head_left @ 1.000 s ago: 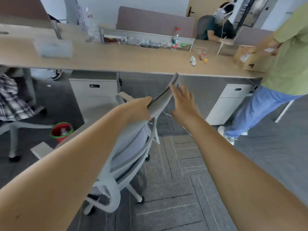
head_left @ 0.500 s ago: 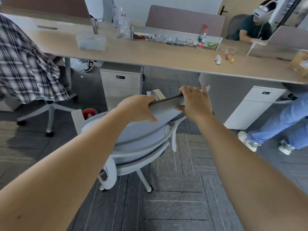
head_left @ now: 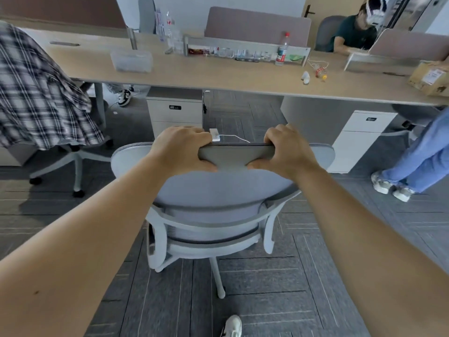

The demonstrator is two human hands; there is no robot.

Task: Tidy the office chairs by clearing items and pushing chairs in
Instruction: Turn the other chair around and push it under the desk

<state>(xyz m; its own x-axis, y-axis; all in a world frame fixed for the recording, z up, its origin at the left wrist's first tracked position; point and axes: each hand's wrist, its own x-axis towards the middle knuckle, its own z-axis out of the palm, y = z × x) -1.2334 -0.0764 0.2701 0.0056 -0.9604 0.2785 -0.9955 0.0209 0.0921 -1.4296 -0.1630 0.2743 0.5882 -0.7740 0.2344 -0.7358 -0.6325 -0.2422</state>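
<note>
A light grey office chair stands in front of me with its back toward me, facing the long wooden desk. My left hand grips the left end of the chair's top edge and my right hand grips the right end. The chair stands a short way out from the desk, in line with the gap between two pedestals. Its seat is hidden behind the backrest. A second chair at the left has a plaid shirt draped over it.
Two white drawer pedestals stand under the desk. A white power strip with a cable lies on the floor ahead. A person in jeans stands at the right. A bottle, a cardboard box and small items sit on the desk.
The chair has swung round from side-on to square with the desk. My right hand went from touching the backrest to gripping it, and both hands now hold its top edge.
</note>
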